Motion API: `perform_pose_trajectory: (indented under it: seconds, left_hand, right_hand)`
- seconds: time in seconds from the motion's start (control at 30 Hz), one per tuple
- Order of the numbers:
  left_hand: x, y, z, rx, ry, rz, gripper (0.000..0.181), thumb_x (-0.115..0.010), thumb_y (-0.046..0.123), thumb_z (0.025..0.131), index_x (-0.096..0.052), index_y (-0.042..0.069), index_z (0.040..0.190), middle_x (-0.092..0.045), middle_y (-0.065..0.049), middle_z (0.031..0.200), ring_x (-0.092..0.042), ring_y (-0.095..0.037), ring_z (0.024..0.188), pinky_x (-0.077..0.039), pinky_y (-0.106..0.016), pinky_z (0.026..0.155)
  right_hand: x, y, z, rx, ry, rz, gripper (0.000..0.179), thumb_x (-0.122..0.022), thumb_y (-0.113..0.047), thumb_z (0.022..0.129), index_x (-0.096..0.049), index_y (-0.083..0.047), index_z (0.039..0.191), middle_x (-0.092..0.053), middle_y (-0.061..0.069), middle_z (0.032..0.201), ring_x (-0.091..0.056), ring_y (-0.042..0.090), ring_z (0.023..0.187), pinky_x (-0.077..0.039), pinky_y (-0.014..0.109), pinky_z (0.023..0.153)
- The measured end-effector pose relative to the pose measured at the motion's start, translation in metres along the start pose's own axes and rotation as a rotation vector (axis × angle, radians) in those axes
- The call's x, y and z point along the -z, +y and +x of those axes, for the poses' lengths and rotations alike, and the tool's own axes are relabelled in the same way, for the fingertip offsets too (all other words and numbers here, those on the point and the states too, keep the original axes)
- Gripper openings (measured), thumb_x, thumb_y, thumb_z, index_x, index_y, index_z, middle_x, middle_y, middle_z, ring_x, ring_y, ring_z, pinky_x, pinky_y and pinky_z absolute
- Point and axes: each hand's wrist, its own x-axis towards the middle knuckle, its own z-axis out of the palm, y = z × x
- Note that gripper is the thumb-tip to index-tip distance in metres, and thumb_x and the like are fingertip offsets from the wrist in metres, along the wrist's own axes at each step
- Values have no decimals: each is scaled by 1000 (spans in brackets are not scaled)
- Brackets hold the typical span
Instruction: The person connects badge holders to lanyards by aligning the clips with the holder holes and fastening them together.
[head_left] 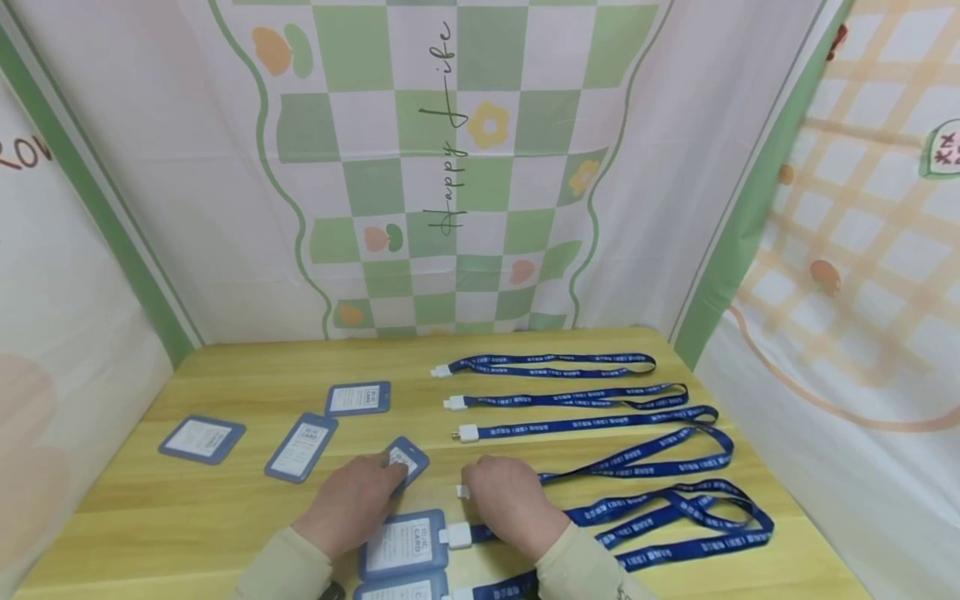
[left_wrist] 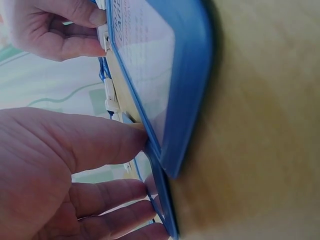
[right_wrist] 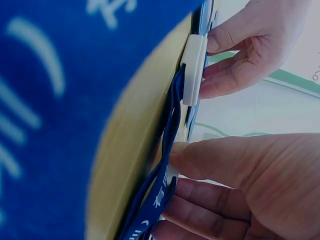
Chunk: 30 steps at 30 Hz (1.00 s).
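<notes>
My left hand (head_left: 358, 502) pinches a blue-framed ID card holder (head_left: 408, 460), thumb on its face, just above the table. In the left wrist view, the fingers of that hand (left_wrist: 65, 170) lie along the holder's edge. To the right, my right hand (head_left: 512, 502) pinches the white clip (head_left: 462, 492) of a blue printed lanyard (head_left: 697, 467), whose loop trails off rightward. A small gap separates clip and holder. Closer to me, one card holder (head_left: 402, 543) sits joined to a lanyard's white clip (head_left: 459, 535), and a second joined pair (head_left: 401, 588) is partly cut off.
Three loose card holders (head_left: 202, 438) (head_left: 302, 447) (head_left: 357, 398) lie on the left of the wooden table (head_left: 150, 500). Three more lanyards (head_left: 555, 360) (head_left: 555, 400) (head_left: 585, 425) are laid out behind my right hand, clips leftward. Patterned curtains (head_left: 487, 167) stand around the table.
</notes>
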Motion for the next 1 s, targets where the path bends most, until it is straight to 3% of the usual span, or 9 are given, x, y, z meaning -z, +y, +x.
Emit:
perform_pose_trajectory:
  seconds: [1.0]
  left_hand:
    - [-1, 2, 0, -4, 13, -31, 26, -71, 11, 94, -72, 11, 121, -71, -19, 124, -70, -36, 106, -61, -54, 92]
  right_hand:
    - [-2, 2, 1, -5, 8, -3, 2, -75, -15, 90, -76, -17, 90, -61, -4, 69, -50, 9, 59, -50, 26, 53]
